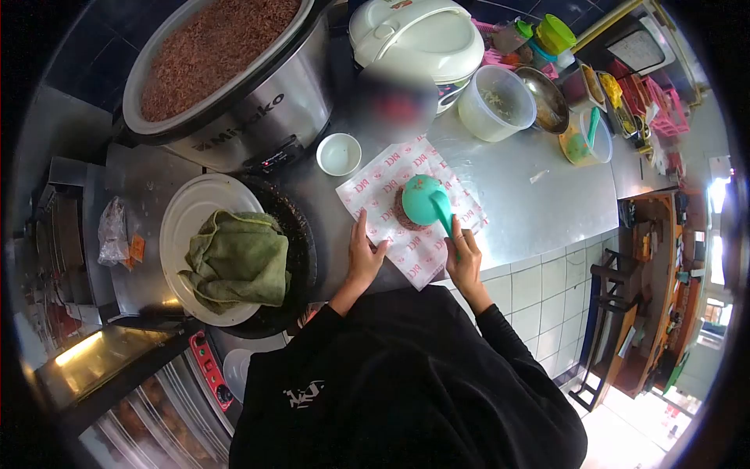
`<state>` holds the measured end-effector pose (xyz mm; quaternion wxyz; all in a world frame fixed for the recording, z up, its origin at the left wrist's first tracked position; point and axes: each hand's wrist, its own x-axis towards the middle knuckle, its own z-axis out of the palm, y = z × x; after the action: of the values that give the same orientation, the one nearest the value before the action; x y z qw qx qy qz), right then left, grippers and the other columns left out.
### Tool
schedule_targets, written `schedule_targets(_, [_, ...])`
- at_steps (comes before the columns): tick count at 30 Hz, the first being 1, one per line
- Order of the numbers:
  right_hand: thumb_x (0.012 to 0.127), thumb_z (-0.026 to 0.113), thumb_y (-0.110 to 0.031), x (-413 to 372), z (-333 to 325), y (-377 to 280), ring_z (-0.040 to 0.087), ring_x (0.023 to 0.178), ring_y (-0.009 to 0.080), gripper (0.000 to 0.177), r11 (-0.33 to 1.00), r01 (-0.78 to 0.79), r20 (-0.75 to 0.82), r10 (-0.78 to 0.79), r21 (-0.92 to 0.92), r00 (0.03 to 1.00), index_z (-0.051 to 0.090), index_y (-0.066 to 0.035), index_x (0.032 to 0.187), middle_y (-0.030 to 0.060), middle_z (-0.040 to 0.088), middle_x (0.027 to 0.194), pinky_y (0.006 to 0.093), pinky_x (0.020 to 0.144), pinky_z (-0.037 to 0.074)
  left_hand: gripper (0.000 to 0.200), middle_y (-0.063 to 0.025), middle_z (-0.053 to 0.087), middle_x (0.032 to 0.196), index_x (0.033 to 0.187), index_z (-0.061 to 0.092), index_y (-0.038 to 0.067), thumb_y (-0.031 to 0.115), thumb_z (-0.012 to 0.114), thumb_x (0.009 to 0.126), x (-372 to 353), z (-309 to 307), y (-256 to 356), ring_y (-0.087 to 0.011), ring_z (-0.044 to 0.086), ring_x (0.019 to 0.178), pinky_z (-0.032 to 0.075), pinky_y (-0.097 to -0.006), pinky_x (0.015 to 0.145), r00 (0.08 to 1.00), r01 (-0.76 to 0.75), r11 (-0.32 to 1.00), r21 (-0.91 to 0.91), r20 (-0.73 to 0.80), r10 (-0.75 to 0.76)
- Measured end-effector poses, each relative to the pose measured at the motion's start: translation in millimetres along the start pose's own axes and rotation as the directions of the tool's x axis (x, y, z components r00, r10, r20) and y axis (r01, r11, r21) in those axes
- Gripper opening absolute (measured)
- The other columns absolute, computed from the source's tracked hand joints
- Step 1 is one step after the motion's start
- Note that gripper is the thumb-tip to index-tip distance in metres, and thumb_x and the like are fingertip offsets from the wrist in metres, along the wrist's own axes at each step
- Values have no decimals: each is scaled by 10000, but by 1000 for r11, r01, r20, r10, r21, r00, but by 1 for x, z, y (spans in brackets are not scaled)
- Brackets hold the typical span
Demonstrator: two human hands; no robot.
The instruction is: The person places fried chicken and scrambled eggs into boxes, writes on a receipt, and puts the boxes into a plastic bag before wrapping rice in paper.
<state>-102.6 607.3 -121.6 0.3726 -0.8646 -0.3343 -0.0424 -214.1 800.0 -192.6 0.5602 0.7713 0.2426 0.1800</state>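
Observation:
A sheet of white wrapping paper [426, 262] with red print lies turned at an angle on the steel counter. On its middle is a mound of reddish-brown rice [401, 213], partly hidden by a turquoise ladle [420, 199]. The ladle's bowl faces down against the rice, with some grains stuck on its outside. My right hand [466, 262] grips the ladle's handle near the paper's right edge. At the left edge of the sheet, my left hand [365, 258] holds nothing, its thumb and fingers apart.
A large cooker [250, 125] full of reddish-brown rice stands back left. Nearby are a small white bowl [339, 155] and a green cloth [238, 258] on a white lid [176, 234]. A white rice cooker [418, 39], a clear tub [496, 105] and a metal bowl [551, 98] line the back.

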Motion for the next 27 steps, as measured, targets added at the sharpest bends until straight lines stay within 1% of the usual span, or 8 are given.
schedule_targets(2, [857, 582, -3, 0, -1, 3, 510, 573, 139, 527, 952, -192, 47, 186, 237, 981, 458, -59, 1367, 77, 580, 810, 278, 522, 445, 836, -250, 449, 1232, 1431, 250, 16, 44, 704, 729, -4, -6, 3, -386, 490, 1067, 445, -408, 873, 997, -63, 996, 69, -30, 65])
schedule_targets(4, [923, 524, -66, 1, -7, 3, 488, 600, 78, 504, 560, -550, 312, 467, 620, 827, 399, -78, 1411, 41, 580, 830, 237, 515, 415, 813, -266, 416, 1277, 1426, 255, 15, 33, 685, 737, -10, -17, 3, -414, 468, 1116, 426, -422, 925, 985, -157, 966, 205, -35, 168])
schedule_targets(7, [950, 512, -186, 28, -12, -1, 509, 633, 81, 417, 319, -586, 420, 457, 745, 784, 445, -21, 1327, 49, 569, 833, 212, 531, 399, 776, -296, 343, 1337, 1422, 261, 11, 15, 650, 751, -24, -36, 15, -459, 385, 1213, 363, -436, 1007, 996, -54, 973, 223, -54, 68])
schedule_targets(11, [905, 542, -90, 79, 15, 14, 554, 765, 135, 254, 566, -413, 351, 222, 713, 910, 527, -6, 1144, 98, 613, 946, 272, 708, 448, 699, -335, 237, 1408, 1393, 364, 59, 122, 670, 768, -65, -36, 37, -401, 379, 1237, 258, -544, 1031, 976, -2, 670, 743, -145, 163])
schedule_targets(14, [853, 561, -7, 124, 66, 31, 576, 853, 174, 248, 884, 72, 153, -160, 462, 975, 548, -10, 1101, 108, 616, 958, 318, 794, 455, 480, -157, 365, 1426, 1281, 513, 138, 229, 630, 825, -101, -28, 9, -291, 396, 1268, 235, -546, 1036, 966, -243, 681, 691, 110, 233])
schedule_targets(18, [771, 629, 27, 161, 123, 11, 600, 931, 325, 334, 884, 175, 131, -254, 433, 958, 561, -31, 1094, 162, 616, 967, 387, 822, 463, 357, 8, 510, 1342, 1180, 589, 169, 263, 627, 838, -112, -24, 0, -187, 443, 1235, 257, -507, 1031, 966, -259, 745, 615, 160, 204])
schedule_targets(23, [743, 650, 1, 176, 161, 6, 566, 909, 371, 401, 909, 285, 154, -342, 304, 927, 551, -49, 1128, 160, 613, 999, 433, 819, 444, 309, 38, 561, 1286, 1102, 643, 197, 281, 667, 805, -110, -24, -1, -172, 507, 1161, 282, -493, 1018, 965, -256, 764, 592, 105, 242])
schedule_targets(27, [735, 684, -41, 159, 98, -29, 535, 985, 388, 349, 862, 457, -66, -455, 218, 888, 562, -4, 1060, 192, 577, 1055, 436, 855, 424, 198, 58, 631, 1179, 995, 695, 194, 252, 668, 807, -106, -21, -5, -170, 557, 1085, 327, -463, 994, 954, -268, 748, 608, 56, 296])
